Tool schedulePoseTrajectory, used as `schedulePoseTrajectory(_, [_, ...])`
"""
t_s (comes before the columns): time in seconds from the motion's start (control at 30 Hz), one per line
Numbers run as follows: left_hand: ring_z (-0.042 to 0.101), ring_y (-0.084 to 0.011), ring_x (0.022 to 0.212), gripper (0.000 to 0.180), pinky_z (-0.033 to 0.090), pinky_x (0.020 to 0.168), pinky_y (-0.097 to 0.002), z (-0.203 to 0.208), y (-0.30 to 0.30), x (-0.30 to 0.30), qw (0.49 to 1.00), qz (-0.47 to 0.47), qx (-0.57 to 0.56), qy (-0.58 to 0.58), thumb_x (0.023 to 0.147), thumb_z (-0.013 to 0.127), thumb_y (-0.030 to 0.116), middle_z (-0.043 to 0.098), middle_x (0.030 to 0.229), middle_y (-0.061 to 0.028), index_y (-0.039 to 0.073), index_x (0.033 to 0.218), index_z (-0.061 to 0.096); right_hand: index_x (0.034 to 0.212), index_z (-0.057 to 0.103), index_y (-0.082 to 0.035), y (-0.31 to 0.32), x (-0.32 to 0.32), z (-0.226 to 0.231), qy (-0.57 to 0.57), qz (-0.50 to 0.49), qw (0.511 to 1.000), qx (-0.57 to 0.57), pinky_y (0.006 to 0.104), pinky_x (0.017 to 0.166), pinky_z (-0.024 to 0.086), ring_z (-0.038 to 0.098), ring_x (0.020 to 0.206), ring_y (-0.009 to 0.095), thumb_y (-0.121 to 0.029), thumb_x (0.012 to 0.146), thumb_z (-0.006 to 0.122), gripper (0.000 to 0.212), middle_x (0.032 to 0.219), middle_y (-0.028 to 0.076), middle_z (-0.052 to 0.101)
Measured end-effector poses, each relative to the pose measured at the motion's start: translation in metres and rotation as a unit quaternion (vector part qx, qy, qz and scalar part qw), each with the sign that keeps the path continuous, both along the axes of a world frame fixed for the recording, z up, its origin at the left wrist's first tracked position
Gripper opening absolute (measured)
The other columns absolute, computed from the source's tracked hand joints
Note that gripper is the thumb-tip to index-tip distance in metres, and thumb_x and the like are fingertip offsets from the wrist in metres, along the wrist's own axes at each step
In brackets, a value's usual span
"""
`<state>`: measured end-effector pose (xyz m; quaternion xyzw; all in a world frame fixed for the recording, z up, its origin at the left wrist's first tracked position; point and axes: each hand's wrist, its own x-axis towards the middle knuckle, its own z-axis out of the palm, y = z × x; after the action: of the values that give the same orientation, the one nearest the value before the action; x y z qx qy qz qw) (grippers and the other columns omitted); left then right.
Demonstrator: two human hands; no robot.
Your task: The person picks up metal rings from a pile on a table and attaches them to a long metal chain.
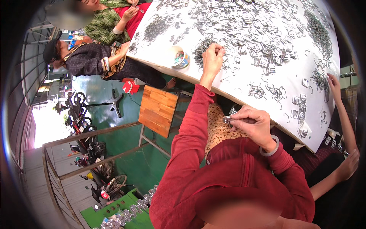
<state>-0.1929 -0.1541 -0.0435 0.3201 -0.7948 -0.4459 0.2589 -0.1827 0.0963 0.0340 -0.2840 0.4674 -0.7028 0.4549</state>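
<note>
The right hand (251, 124), nearest the lens, is pinched shut on a small metal clip (227, 120) held over the lap, just off the table's (228, 82) near edge. The left hand (212, 57) reaches farther out, fingertips closed into a heap of clips (202, 47) near that edge, beside a small tub (179, 57); whether it has one, I cannot tell. The held clip lies toward the left arm.

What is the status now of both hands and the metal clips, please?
Left hand out on white table, fingers pinching at loose metal clips. Right hand near lap, fingers shut on small metal clip. Paper cup beside left hand, not blocking.
</note>
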Motion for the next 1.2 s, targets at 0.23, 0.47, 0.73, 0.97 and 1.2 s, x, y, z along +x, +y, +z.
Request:
schedulePoseTrajectory(0.23, [0.065, -0.0144, 0.073, 0.016, 0.054, 0.062, -0.0248, 0.071, 0.059, 0.065, 0.98, -0.031, 0.174, 0.09, 0.085, 0.063, 0.003, 0.068, 0.086, -0.014, -0.009, 0.097, 0.062, 0.093, 0.067, 0.006, -0.007, 0.0, 0.004, 0.007, -0.035, 0.998, 0.046, 0.0217, 0.062, 0.052, 0.063, 0.067, 0.012, 0.006, 0.079, 0.065, 0.013, 0.085, 0.01, 0.067])
schedulePoseTrajectory(0.47, [0.061, -0.0123, 0.088, 0.012, 0.052, 0.073, -0.025, 0.096, 0.126, 0.144, 0.939, -0.078, 0.243, 0.228, 0.079, 0.07, 0.001, 0.063, 0.102, -0.0097, -0.001, 0.091, 0.069, 0.096, 0.065, 0.009, -0.008, 0.004, -0.005, 0.001, -0.079, 0.996, 0.041, 0.0232, 0.06, 0.053, 0.065, 0.065, 0.016, 0.003, 0.079, 0.068, 0.018, 0.084, 0.012, 0.067])
schedulePoseTrajectory(0.73, [0.059, -0.012, 0.093, 0.009, 0.049, 0.081, -0.0253, 0.085, 0.157, 0.143, 0.97, -0.029, 0.097, 0.219, 0.084, 0.066, 0.003, 0.061, 0.104, -0.0075, 0.0, 0.093, 0.066, 0.097, 0.067, 0.004, 0.001, 0.01, 0.0, 0.078, -0.078, 0.993, -0.049, 0.026, 0.063, 0.057, 0.065, 0.077, 0.016, 0.005, 0.082, 0.065, 0.016, 0.091, 0.012, 0.066])
schedulePoseTrajectory(0.97, [0.063, -0.0162, 0.087, 0.009, 0.051, 0.083, -0.0297, 0.096, 0.142, 0.159, 0.927, -0.006, 0.09, 0.365, 0.088, 0.059, 0.0, 0.066, 0.094, -0.0119, -0.001, 0.096, 0.056, 0.104, 0.067, 0.0, -0.008, -0.018, 0.031, 0.265, -0.033, 0.959, -0.091, 0.0229, 0.064, 0.054, 0.062, 0.082, 0.013, 0.001, 0.085, 0.062, 0.02, 0.1, 0.008, 0.058])
schedulePoseTrajectory(1.2, [0.066, -0.0176, 0.083, 0.012, 0.056, 0.074, -0.0293, 0.231, 0.133, 0.245, 0.873, 0.06, -0.119, 0.469, 0.083, 0.061, -0.008, 0.066, 0.086, -0.0105, -0.002, 0.093, 0.056, 0.088, 0.065, 0.004, 0.002, -0.239, -0.11, 0.475, 0.028, 0.837, 0.27, 0.029, 0.058, 0.042, 0.05, 0.065, 0.011, -0.024, 0.091, 0.058, 0.029, 0.075, 0.007, 0.059])
